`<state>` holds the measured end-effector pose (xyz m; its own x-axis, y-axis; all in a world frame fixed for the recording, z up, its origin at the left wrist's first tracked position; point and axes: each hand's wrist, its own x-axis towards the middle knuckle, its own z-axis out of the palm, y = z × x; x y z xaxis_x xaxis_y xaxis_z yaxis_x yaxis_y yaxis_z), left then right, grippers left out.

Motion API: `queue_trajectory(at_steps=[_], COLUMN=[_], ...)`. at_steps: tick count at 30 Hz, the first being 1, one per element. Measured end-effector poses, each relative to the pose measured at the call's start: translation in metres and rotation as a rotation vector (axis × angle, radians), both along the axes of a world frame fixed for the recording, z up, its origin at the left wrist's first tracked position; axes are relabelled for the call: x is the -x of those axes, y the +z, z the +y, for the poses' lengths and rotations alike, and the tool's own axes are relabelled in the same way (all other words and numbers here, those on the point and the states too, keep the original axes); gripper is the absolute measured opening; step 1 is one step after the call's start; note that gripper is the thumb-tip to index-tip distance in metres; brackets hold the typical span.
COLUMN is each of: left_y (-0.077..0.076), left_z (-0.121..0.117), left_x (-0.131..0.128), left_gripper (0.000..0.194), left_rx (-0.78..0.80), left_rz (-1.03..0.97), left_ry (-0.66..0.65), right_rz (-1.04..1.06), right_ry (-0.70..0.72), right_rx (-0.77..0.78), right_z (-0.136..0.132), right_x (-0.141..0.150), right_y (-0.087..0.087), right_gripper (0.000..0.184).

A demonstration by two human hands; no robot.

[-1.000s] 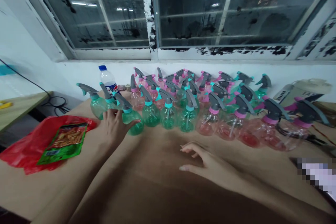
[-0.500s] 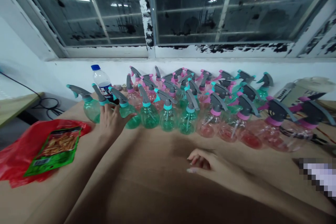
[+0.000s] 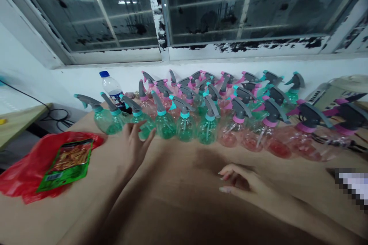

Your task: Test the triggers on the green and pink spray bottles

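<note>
Our left hand [image 3: 133, 145] had thumb and fingers apart, near a green spray bottle [image 3: 148, 119] at one o'clock; whether they touched, we could not tell. Our right hand [image 3: 248, 182] held nothing, fingers loosely curled and thumb apart, with a pink spray bottle [image 3: 254, 139] at twelve o'clock. The front row of sprayers stood between us and those behind. At eleven o'clock from the left hand, sprayers partly hid a blue-capped drink bottle [image 3: 111, 84]; towards nine, a food packet [image 3: 71, 157] lay on a red plastic bag [image 3: 31, 162]. A beige container [image 3: 345, 86] stood at two o'clock from the right hand.

We worked at a brown table [image 3: 172, 183] against a white wall [image 3: 126, 68], a window [image 3: 253, 7] with flaking paint at twelve o'clock. The drink bottle's blue label, the green packet's print and the container's dark lettering were too small or blurred for us to read.
</note>
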<state>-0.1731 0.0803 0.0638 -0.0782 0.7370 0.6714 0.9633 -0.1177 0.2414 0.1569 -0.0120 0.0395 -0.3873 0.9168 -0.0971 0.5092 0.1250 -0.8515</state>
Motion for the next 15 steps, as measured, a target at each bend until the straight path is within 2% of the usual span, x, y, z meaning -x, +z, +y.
queue_trajectory(at_steps=[2,6,10,15], left_y=[0.0,0.006,0.013,0.018], left_z=[0.006,0.025,0.031,0.016], left_x=[-0.014,-0.034,-0.039,-0.039], left_gripper=[0.057,0.073,0.076,0.078], left_rx=[0.18,0.437,0.512,0.527], left_rz=[-0.008,0.017,0.07,0.112], left_ry=[-0.006,0.161,0.205,0.224], right_rz=[0.007,-0.015,-0.038,0.001], right_ry=[0.016,0.06,0.054,0.036], right_rx=[0.005,0.014,0.007,-0.011], right_z=[-0.003,-0.013,-0.023,-0.023], right_x=[0.002,0.005,0.001,-0.003], right_y=[0.004,0.014,0.022,0.019], right_gripper=[0.026,0.024,0.022,0.02])
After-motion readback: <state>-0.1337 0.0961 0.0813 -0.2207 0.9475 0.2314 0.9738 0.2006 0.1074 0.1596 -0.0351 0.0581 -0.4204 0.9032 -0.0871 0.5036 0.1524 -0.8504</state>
